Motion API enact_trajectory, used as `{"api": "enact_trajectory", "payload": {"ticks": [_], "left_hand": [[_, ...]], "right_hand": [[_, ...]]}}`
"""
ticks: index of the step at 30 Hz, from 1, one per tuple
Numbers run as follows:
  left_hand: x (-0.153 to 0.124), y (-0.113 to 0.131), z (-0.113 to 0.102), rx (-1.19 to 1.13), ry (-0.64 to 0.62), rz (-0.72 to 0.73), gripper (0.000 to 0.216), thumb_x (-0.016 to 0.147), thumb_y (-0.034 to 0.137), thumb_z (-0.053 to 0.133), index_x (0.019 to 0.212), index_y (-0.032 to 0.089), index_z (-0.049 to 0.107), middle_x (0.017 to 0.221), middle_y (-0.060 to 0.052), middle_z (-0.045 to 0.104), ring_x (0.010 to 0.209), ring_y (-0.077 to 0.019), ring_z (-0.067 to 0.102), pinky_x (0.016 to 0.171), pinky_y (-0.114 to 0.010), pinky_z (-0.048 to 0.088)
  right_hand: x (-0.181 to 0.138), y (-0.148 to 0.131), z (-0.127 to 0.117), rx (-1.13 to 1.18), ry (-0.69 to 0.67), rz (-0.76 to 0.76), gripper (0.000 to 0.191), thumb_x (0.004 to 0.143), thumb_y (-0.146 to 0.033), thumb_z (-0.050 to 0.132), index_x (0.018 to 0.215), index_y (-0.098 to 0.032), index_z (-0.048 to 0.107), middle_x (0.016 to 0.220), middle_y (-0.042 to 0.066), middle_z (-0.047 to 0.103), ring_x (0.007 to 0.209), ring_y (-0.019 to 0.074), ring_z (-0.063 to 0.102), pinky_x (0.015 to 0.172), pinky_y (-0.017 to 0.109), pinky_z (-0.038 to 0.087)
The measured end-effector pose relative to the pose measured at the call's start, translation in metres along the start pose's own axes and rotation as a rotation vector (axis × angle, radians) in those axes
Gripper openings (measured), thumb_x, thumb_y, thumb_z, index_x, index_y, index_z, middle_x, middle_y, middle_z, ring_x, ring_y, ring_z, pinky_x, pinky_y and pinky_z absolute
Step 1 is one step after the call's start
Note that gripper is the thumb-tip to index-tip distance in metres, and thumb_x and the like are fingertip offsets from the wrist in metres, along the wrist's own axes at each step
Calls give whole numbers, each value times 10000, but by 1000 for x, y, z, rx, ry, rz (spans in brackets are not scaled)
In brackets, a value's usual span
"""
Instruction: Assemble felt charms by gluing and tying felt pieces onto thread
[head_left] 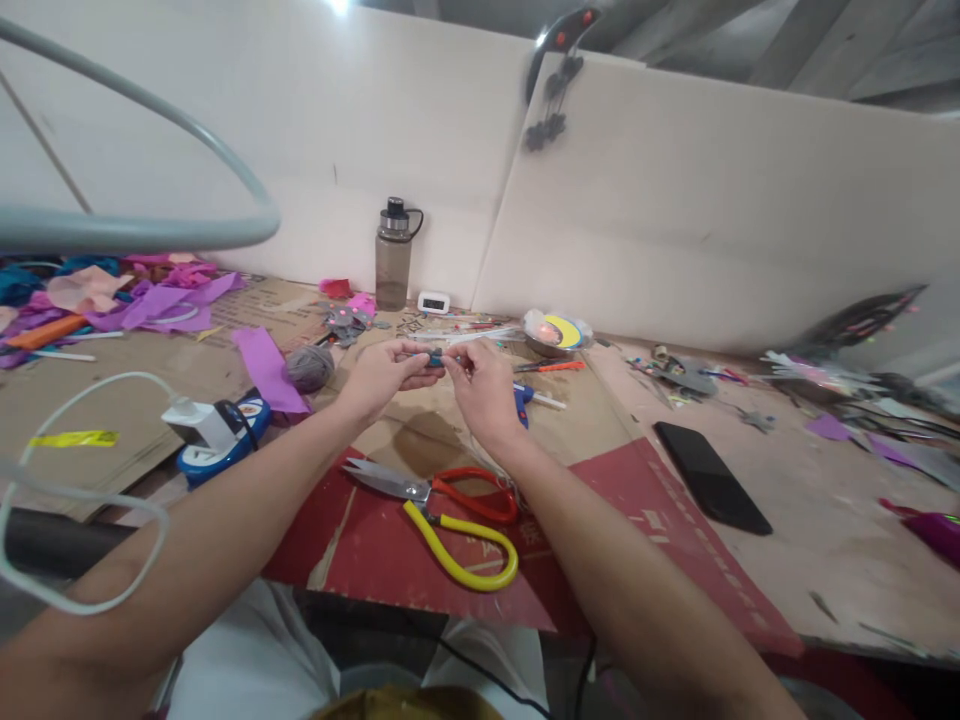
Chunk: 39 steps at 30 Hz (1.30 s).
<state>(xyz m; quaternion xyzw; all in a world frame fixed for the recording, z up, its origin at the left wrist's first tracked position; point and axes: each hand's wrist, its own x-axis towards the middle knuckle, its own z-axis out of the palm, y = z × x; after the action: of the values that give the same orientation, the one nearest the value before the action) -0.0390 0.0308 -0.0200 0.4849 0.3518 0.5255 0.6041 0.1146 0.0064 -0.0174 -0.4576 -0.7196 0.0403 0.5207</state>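
Note:
My left hand (390, 377) and my right hand (482, 385) meet above the middle of the cardboard. Both are closed in a pinch on a small dark teal piece (435, 358) between the fingertips; it is too small to tell its kind. Below them lies a pair of large scissors (420, 490) with one red and one yellow handle, blades apart and pointing left. Close by my right hand is a blue glue gun (523, 400), partly hidden behind it. A ball of grey yarn (310, 369) sits left of my left hand.
A water bottle (394, 260) and a small white clock (433, 302) stand by the back board. A bowl (556, 333) is at centre right, a black phone (711, 477) further right. At left are a blue power strip (223, 440) with a looping white cable and purple cloth scraps (270, 370).

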Motion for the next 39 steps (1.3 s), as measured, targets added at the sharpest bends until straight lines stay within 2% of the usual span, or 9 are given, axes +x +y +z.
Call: {"api": "enact_trajectory", "payload": {"ticks": [5, 11, 19, 24, 30, 39], "left_hand": [[-6, 7, 6, -26, -27, -24, 172, 684, 215, 750, 795, 110, 670, 804, -94, 730, 720, -171, 718, 744, -299, 589], [-5, 3, 3, 127, -64, 34, 270, 636, 277, 802, 830, 110, 716, 805, -75, 731, 732, -162, 713, 761, -284, 579], [-8, 5, 5, 189, -56, 92, 336, 596, 341, 830, 805, 112, 703, 773, -61, 726, 705, -150, 696, 737, -295, 580], [-10, 9, 7, 231, -39, 98, 325, 631, 368, 804, 796, 108, 699, 764, -64, 723, 696, -155, 697, 720, -297, 586], [-7, 5, 5, 155, -2, 72, 218, 676, 283, 768, 779, 115, 675, 777, -75, 733, 723, -163, 713, 732, -291, 590], [-9, 10, 7, 114, 46, 14, 161, 679, 210, 740, 743, 116, 627, 701, -52, 709, 646, -150, 704, 628, -247, 569]], "right_hand": [[1, 2, 0, -56, -1, 5, 164, 897, -275, 499, 793, -194, 595, 832, 49, 593, 804, 183, 518, 781, 323, 403], [1, 1, 0, -89, -16, 8, 215, 915, -307, 469, 775, -200, 592, 794, 41, 588, 789, 184, 510, 774, 322, 390], [1, -2, -1, -119, -43, 12, 271, 925, -308, 448, 733, -197, 604, 751, 42, 592, 763, 185, 513, 749, 313, 376], [0, -2, -1, -133, -41, 11, 274, 931, -302, 443, 738, -196, 605, 734, 32, 604, 718, 171, 510, 715, 298, 371], [-2, -1, 1, -151, -47, -17, 305, 944, -307, 437, 697, -193, 574, 721, 30, 605, 698, 159, 502, 687, 286, 355], [-3, -1, 1, -125, -108, 18, 299, 940, -327, 457, 712, -185, 589, 714, 22, 592, 694, 151, 501, 669, 280, 334]]}}
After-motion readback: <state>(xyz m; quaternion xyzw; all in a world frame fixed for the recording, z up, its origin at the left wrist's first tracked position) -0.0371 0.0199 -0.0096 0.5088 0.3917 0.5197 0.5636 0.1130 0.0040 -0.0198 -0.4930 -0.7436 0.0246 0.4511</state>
